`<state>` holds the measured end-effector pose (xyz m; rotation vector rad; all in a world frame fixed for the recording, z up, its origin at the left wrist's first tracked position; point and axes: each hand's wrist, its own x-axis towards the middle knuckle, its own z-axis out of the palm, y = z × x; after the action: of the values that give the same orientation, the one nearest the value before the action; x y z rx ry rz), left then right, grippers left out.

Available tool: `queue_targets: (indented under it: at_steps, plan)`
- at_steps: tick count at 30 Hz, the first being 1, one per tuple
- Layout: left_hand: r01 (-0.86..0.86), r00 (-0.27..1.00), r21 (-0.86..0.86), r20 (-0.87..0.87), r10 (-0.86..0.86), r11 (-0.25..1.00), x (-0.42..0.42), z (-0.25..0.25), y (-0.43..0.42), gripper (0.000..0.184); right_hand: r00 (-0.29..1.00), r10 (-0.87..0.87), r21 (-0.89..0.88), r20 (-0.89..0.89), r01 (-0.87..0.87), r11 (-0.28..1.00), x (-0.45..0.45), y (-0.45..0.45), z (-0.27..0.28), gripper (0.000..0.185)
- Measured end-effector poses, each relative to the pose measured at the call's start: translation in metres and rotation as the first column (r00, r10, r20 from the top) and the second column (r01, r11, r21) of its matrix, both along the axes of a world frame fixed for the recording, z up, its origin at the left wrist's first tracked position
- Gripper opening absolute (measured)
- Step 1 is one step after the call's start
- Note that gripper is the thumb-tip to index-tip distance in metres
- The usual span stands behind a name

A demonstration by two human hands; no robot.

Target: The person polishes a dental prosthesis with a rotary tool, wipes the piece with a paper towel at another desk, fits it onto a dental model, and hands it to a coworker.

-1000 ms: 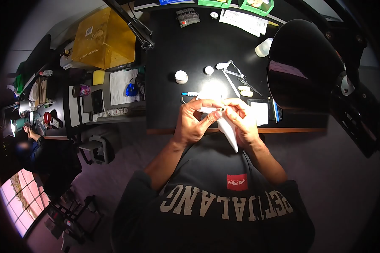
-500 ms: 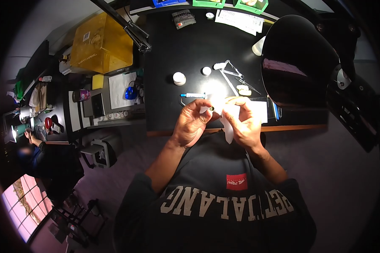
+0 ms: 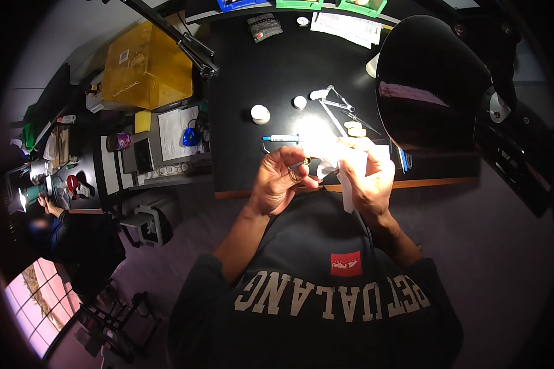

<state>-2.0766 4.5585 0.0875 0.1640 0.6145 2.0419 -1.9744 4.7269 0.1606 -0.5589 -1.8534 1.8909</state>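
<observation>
My left hand (image 3: 274, 181) pinches a small round piece with a brass-coloured rim (image 3: 307, 161) between thumb and fingers. Its exact kind is too small to make out. Just to the right, my right hand (image 3: 372, 178) is closed on a white tissue (image 3: 348, 195), one end of which hangs below the fingers. Part of the tissue reaches toward the left hand, but glare hides whether it touches the piece. Beyond the left hand lies a syringe with a blue tip (image 3: 282, 139). Two small white jars (image 3: 260, 114) stand farther back on the black table.
A large black lamp shade (image 3: 437, 86) looms at the right. Tweezers-like tools (image 3: 353, 115) and small yellowish pieces (image 3: 354, 129) lie behind my right hand. A yellow box (image 3: 143, 64) stands at the left. Another person (image 3: 74, 240) sits far left.
My right hand has moved right, away from the left hand, taking the tissue with it. The left hand still holds the small round piece in nearly the same spot.
</observation>
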Motion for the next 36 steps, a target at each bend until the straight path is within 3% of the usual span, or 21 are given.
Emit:
queue_targets:
  at_steps: [5,11,17,20,26,32,35,36]
  plan:
    - [-0.038,0.999,-0.075,-0.007,0.038,0.996,-0.003,0.014,0.003,0.019,0.999,0.032,-0.015,-0.024,-0.033,0.999,0.001,0.002,0.002,0.015]
    - [-0.1,0.988,-0.134,-0.133,0.082,0.986,-0.005,0.016,0.005,0.019,0.999,-0.014,-0.361,0.031,0.024,0.932,0.005,0.004,0.01,0.018]
    - [-0.131,0.961,-0.155,-0.263,0.087,0.979,-0.008,0.018,0.004,0.021,0.999,0.041,-0.267,0.026,-0.032,0.963,0.002,0.005,0.003,0.014]
    - [-0.146,0.951,-0.141,-0.294,0.1,0.979,-0.009,0.022,0.005,0.019,0.997,0.051,-0.226,-0.055,-0.062,0.972,-0.001,0.002,0.001,0.019]
    - [-0.143,0.95,-0.123,-0.297,0.101,0.982,-0.01,0.025,0.007,0.018,0.997,0.076,-0.117,-0.035,-0.08,0.99,-0.006,0.0,0.006,0.026]
    - [-0.168,0.885,-0.218,-0.462,0.05,0.961,-0.011,0.03,0.008,0.012,0.965,0.263,-0.1,0.01,-0.261,0.96,-0.011,0.001,0.003,0.008]
    - [-0.217,0.764,-0.274,-0.646,-0.012,0.937,-0.016,0.034,0.007,0.011,0.933,0.355,-0.075,-0.063,-0.359,0.93,-0.017,0.012,-0.007,0.01]
    - [-0.224,0.718,-0.219,-0.696,0.009,0.95,-0.017,0.034,0.008,0.012,0.915,0.397,-0.226,-0.07,-0.402,0.887,-0.017,0.015,-0.005,0.011]
